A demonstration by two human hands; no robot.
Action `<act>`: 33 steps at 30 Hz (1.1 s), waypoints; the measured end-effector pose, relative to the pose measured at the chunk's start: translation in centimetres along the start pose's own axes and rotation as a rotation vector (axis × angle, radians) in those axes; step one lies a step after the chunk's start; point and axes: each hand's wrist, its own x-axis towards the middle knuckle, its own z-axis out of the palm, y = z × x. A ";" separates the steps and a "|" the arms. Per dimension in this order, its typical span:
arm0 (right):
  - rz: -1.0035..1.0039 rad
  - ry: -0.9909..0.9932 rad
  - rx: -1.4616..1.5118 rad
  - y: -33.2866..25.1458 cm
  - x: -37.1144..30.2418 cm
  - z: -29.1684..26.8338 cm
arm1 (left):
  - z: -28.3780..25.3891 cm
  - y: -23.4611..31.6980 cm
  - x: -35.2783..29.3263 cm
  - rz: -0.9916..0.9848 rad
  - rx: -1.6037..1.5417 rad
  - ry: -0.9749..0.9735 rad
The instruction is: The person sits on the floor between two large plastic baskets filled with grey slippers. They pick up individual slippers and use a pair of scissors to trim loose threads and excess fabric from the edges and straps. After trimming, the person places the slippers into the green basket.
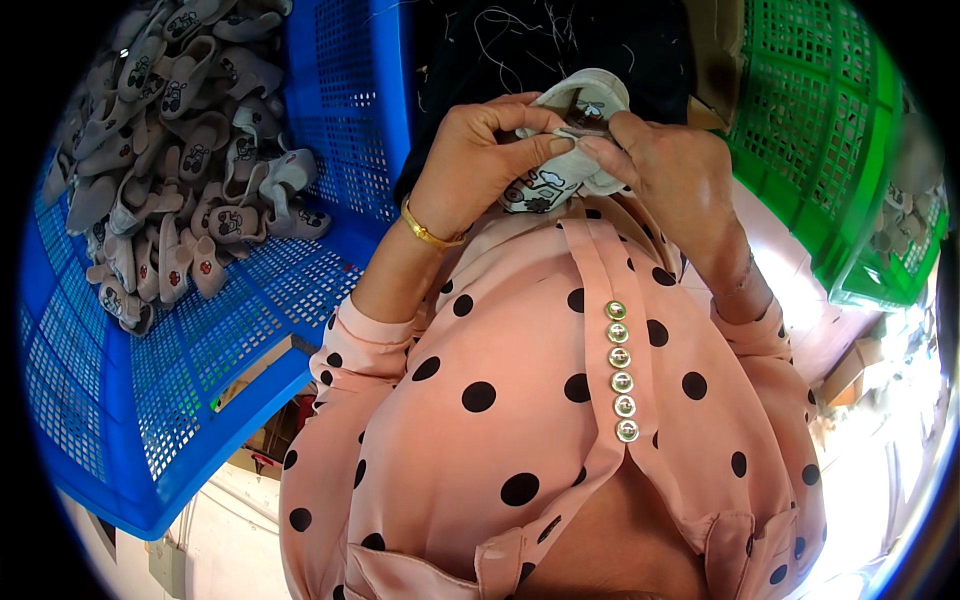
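Observation:
A small pale fabric shoe (548,190) with a cartoon vehicle print is held up between my two hands, in front of my body. My left hand (475,165) grips its upper edge from the left, thumb and fingers pinched together. From the right, my right hand (680,170) pinches the same edge with its thumb close to the left thumb. The fingers cover part of the shoe's opening, and whether a thread or strap lies between the fingertips cannot be made out. Behind the shoe is dark cloth (640,50) with loose pale threads on it.
To the left stands a blue plastic basket (393,100) with a heap of similar small shoes (190,150). A green plastic basket (812,235) at the right holds more pale pieces. A cardboard box (848,375) sits at the lower right.

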 end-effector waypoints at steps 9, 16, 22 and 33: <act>0.269 0.148 0.809 3.4 -1.7 0.6 | -0.5 0.4 0.1 0.052 0.120 0.045; 0.426 -0.009 0.660 -0.1 -2.4 0.8 | 0.0 -0.1 0.6 0.071 0.058 0.162; 0.358 0.418 0.535 -0.1 -1.0 1.9 | 2.4 0.0 -0.8 -0.008 -0.313 0.203; 0.232 0.320 0.637 4.0 2.0 0.8 | 1.6 2.5 -0.3 0.620 0.838 0.479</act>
